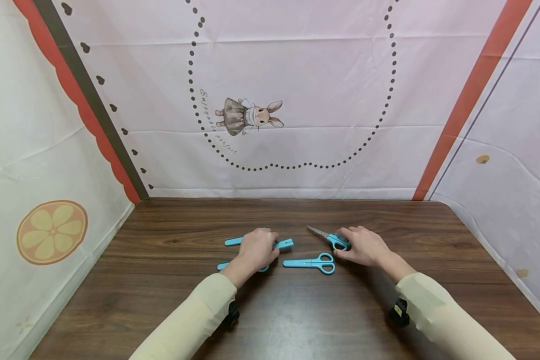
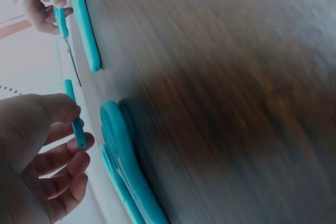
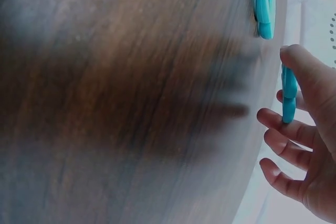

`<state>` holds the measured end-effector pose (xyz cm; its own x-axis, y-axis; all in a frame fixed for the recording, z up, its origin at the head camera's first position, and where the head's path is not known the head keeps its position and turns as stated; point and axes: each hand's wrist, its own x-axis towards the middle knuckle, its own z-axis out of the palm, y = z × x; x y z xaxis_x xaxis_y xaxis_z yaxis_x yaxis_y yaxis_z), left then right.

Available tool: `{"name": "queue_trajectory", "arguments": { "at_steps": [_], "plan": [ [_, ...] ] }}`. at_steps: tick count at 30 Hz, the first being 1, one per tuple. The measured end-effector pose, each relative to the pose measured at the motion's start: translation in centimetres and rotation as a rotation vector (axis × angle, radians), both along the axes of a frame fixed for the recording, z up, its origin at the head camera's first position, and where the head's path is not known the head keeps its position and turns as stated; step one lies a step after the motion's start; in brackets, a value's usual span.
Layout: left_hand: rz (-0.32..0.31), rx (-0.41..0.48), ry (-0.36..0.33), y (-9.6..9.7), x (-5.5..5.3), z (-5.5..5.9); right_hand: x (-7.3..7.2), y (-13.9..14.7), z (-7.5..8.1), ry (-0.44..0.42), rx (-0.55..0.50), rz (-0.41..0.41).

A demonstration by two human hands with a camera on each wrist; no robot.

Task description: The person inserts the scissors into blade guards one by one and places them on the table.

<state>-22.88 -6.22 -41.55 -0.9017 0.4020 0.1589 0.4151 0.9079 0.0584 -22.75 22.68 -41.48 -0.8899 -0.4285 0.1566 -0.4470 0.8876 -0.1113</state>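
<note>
My left hand pinches a light blue scissors cover between thumb and fingers. In the left wrist view the cover is held above the table, apart from any blades. My right hand grips a pair of scissors by its blue handles, with the bare metal blades pointing to the far left. The right wrist view shows those handles between thumb and fingers. Between the hands and nearer lies a covered pair of scissors, its handle loops to the right.
Partly hidden by the left hand and wrist, two more blue scissors lie on the table; the covered ends of the farther pair and the nearer pair show. A patterned cloth hangs behind the brown wooden table and along both sides.
</note>
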Motion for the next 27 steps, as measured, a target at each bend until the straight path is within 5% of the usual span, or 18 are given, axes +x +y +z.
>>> {"name": "queue_trajectory", "arguments": {
  "at_steps": [15,27],
  "plan": [
    [-0.026,0.029,-0.005,-1.0,-0.1,0.4,0.3,-0.6,0.3,0.056,-0.013,0.051],
    [-0.062,0.055,0.062,-1.7,0.0,0.6,0.3,-0.8,0.3,0.093,-0.025,0.077]
  ]
}}
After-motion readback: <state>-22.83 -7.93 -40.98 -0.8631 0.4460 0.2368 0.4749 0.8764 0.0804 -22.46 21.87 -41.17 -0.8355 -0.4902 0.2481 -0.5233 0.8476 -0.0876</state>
